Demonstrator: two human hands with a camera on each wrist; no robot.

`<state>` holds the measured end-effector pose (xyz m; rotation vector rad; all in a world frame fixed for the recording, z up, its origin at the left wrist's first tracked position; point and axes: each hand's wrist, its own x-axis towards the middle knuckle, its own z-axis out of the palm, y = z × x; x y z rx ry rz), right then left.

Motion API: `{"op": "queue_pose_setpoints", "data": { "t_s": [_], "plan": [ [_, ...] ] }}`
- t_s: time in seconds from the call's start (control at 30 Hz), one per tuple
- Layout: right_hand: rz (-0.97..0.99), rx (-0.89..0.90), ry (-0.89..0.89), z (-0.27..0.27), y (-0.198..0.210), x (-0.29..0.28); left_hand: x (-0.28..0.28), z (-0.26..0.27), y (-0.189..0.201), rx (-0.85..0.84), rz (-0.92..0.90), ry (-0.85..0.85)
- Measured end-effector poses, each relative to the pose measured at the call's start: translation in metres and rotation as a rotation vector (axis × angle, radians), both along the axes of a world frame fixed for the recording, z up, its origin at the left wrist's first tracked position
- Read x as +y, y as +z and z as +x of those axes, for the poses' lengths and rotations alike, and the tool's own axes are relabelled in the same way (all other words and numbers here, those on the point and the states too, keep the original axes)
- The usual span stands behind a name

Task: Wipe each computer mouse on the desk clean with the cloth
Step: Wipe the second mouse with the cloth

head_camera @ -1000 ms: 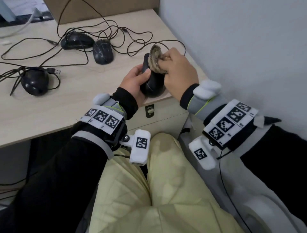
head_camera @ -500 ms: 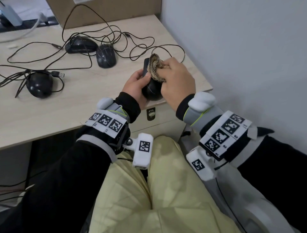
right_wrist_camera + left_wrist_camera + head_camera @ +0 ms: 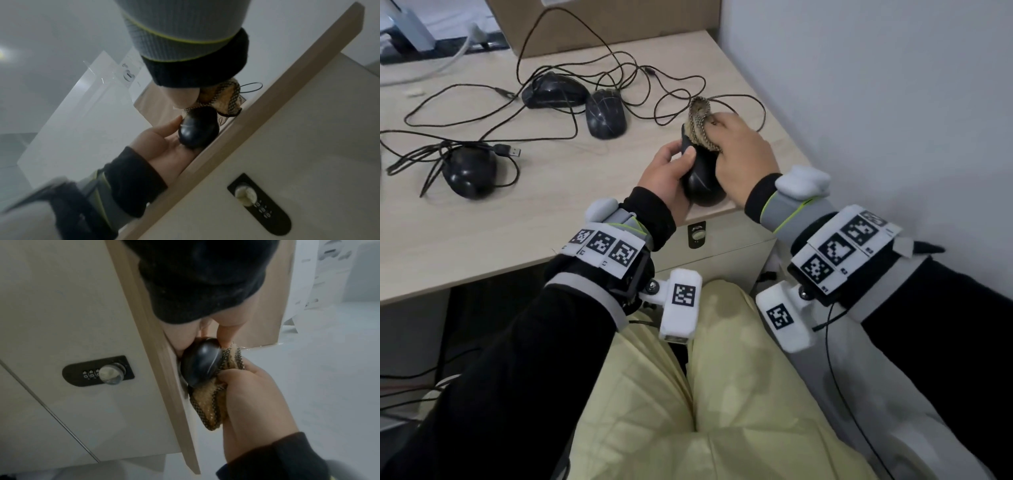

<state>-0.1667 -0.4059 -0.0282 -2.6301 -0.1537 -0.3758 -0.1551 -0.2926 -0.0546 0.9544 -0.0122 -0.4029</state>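
Gripping the black mouse (image 3: 700, 178) in your left hand (image 3: 666, 178), your right hand (image 3: 743, 150) clutches the cloth (image 3: 700, 128) against it.

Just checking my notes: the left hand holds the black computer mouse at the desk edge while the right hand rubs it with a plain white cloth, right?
Not quite: the cloth is tan with dark checkered stripes, as the left wrist view shows. The rest stands: left hand, black computer mouse, right hand.

Black mouse (image 3: 702, 178) under bunched cloth (image 3: 700, 125)
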Motion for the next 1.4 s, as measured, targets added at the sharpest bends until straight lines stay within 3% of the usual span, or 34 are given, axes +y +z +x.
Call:
{"op": "queue_pose_setpoints", "data": {
  "t_s": [0.13,0.27,0.4,0.63,0.77,0.87,1.0,1.13,1.4],
  "plan": [
    [-0.038,0.028,0.062,-0.013,-0.006,0.008,0.004,0.002,0.002,0.177,-0.184,-0.022],
    [-0.021,-0.003,0.171,-0.024,-0.008,0.003,0.006,0.006,0.002,0.253,-0.317,0.037],
    [-0.082,0.001,0.290,-0.035,-0.010,0.004,0.012,0.006,0.006,0.316,-0.427,-0.030],
    [-0.060,-0.200,0.371,-0.038,-0.014,0.000,0.017,-0.003,0.020,0.318,-0.320,-0.178],
    [-0.050,-0.241,0.407,-0.041,-0.010,0.001,0.018,0.007,0.036,0.309,-0.323,-0.060],
    [0.072,-0.272,0.353,-0.039,-0.008,0.000,0.021,0.015,0.041,0.285,-0.342,0.089],
    [0.196,-0.319,0.242,-0.032,0.000,0.003,0.024,0.015,0.045,0.226,-0.244,-0.002],
    [0.053,-0.296,0.300,-0.031,-0.005,0.015,0.019,0.006,0.048,0.216,-0.237,-0.042],
    [0.136,-0.011,0.072,0.004,0.026,0.007,0.009,-0.007,0.034,0.246,0.003,-0.215]
  ]
}}
